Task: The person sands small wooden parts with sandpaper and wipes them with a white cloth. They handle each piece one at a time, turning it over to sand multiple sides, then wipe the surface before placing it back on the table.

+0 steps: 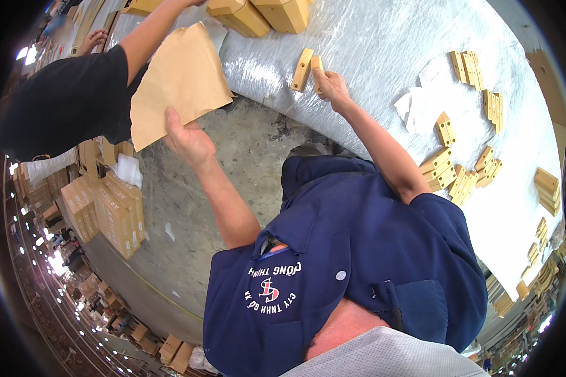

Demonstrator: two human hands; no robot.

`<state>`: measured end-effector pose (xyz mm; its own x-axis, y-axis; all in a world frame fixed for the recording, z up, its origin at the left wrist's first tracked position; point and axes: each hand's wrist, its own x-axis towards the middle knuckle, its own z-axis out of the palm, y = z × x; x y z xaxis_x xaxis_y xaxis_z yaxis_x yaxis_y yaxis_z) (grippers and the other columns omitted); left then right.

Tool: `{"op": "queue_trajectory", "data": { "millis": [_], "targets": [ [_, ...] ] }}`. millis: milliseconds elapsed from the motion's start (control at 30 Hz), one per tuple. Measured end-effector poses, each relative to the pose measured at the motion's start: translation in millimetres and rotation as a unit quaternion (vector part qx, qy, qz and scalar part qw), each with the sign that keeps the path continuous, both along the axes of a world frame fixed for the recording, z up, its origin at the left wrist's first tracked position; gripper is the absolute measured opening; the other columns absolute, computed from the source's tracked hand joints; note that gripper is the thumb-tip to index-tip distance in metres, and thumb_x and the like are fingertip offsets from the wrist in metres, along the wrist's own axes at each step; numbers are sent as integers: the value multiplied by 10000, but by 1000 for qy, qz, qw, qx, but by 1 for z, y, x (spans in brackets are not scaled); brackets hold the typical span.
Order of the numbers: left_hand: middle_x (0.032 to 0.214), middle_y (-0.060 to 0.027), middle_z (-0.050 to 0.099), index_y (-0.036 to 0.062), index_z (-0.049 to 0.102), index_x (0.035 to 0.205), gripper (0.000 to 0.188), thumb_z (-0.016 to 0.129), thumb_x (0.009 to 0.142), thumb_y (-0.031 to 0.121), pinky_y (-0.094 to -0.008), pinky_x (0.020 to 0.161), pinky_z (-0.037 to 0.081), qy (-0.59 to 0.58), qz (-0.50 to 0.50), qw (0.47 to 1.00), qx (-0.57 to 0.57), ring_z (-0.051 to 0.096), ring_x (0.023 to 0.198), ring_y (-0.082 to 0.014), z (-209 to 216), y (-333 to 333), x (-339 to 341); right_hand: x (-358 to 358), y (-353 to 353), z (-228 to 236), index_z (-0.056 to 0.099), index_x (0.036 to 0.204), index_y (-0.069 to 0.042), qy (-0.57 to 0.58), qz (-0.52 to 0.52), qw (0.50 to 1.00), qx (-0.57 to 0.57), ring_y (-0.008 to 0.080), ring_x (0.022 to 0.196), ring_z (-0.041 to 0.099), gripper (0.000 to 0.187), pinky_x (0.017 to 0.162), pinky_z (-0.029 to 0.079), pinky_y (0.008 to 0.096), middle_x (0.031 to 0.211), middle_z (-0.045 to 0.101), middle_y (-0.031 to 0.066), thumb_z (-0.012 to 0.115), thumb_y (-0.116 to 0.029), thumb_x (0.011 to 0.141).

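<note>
My left hand [192,143] is closed on the lower edge of a sheet of brown paper [181,78], thumb on top, off the table's near edge. At the table, my right hand [333,88] grips a small wooden block [317,63] by its near end. Just left of it lies a similar wooden block [302,70] with dark holes, apart from my fingers. Both blocks are on the plastic-covered table [258,66].
A co-worker's black sleeve [75,94] and bare arm reach in from the left, beside the paper. Large wooden pieces [251,14] stand at the table's far side. Several groups of drilled blocks [439,169] and white sheets [412,107] lie rightward. Cartons [116,210] stand on the floor.
</note>
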<state>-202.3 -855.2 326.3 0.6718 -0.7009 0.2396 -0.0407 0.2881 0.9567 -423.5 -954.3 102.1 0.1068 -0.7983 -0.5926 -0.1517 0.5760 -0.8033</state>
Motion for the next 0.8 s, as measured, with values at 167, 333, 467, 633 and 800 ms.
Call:
{"op": "queue_trajectory", "data": {
  "millis": [167,333,467,633,800],
  "targets": [
    [1316,-190,496,-94,383,1348,508,487,947,199,-427,1010,436,6,0,1000,14,515,1214,-301,-9,-3,-5,11,1,44,623,1125,56,43,-10,999,-22,324,792,695,576,746,546,404,819,680,241,563,-465,887],
    [1326,-193,486,-88,375,1358,525,507,939,198,-420,1016,429,-13,-29,999,-6,509,1214,-297,-7,-17,-18,14,-16,0,606,1113,23,280,76,937,-194,305,755,706,517,648,558,402,845,701,198,533,-456,933],
    [1345,-192,472,-80,363,1367,551,539,929,205,-402,1040,402,-7,-34,999,7,497,1220,-289,-14,-23,-18,-1,-24,13,627,1062,-73,313,197,903,-220,318,809,696,430,680,538,449,834,706,173,496,-465,942],
    [1376,-190,460,-84,377,1372,600,517,938,304,-431,1078,353,-21,-88,996,13,465,1261,-313,-13,-20,-29,-32,9,45,559,1281,-72,216,181,940,-194,364,1057,624,520,904,498,453,1126,648,237,512,-444,921],
    [1386,-166,459,-58,387,1379,612,522,940,346,-424,1066,359,36,-117,992,32,464,1260,-299,-1,-29,-49,-165,41,58,538,1295,-119,525,-83,787,-313,342,968,647,519,833,529,420,1134,623,173,660,-346,844]
  ]
}}
